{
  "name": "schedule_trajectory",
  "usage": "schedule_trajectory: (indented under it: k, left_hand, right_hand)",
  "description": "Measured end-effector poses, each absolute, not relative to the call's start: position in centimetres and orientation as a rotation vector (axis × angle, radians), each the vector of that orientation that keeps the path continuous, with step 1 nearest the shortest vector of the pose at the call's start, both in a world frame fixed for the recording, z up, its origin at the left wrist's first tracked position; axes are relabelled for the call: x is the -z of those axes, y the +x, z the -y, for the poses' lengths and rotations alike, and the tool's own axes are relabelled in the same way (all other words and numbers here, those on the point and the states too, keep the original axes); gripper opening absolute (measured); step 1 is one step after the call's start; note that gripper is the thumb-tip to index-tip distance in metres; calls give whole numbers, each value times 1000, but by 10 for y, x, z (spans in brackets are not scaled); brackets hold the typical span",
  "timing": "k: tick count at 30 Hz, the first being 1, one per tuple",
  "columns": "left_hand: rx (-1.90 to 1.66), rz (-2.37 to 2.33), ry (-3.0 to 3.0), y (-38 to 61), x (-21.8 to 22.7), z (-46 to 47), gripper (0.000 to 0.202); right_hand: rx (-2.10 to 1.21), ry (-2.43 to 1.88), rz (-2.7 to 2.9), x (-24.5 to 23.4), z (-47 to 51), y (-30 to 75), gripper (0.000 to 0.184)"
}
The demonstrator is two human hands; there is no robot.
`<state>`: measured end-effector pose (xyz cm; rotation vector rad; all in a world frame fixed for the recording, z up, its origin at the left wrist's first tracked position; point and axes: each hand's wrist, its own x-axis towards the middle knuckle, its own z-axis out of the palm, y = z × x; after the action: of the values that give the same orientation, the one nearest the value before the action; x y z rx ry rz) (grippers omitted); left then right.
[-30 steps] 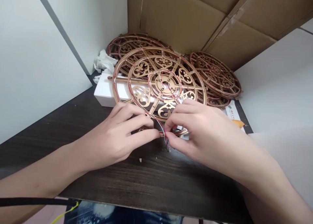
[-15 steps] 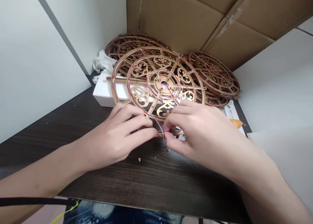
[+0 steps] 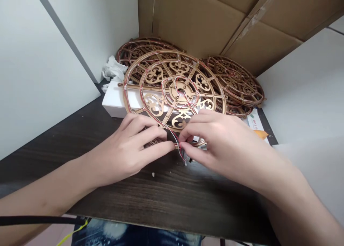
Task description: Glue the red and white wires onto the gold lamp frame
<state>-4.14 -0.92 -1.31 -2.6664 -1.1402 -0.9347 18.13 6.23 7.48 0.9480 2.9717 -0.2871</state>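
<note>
A gold openwork round frame (image 3: pixel 156 105) leans tilted in front of me, with red and white wires (image 3: pixel 175 138) along its rings and hub. My left hand (image 3: pixel 131 149) grips the near rim from the left, fingertips on the frame and thumb reaching toward the wires. At the same rim, to the right, my right hand (image 3: pixel 217 142) pinches the wires between thumb and index finger. The wire ends hang down just below my thumbs. Part of another gold ring (image 3: pixel 200 143) shows beneath the hands; my fingers hide most of it.
Behind the frame lie stacks of similar gold frames, one at left (image 3: pixel 129 47) and one at right (image 3: pixel 242 79). A white box (image 3: pixel 115 106) supports the frame. Crumpled white tissue (image 3: pixel 114 70) sits at left. Cardboard (image 3: pixel 199 20) stands at the back; an orange item (image 3: pixel 260 134) lies at right.
The wire ends below my right thumb have shifted slightly, and the right thumb has lifted a little. My left hand and the frame stay almost where they were.
</note>
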Motion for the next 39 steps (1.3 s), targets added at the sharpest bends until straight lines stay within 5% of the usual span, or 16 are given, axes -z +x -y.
schedule_trajectory:
  k: [39]
  left_hand:
    - [962, 1153, -2674, -41, 20, 5, 38]
  right_hand:
    - [-107, 811, -2936, -73, -53, 174, 16]
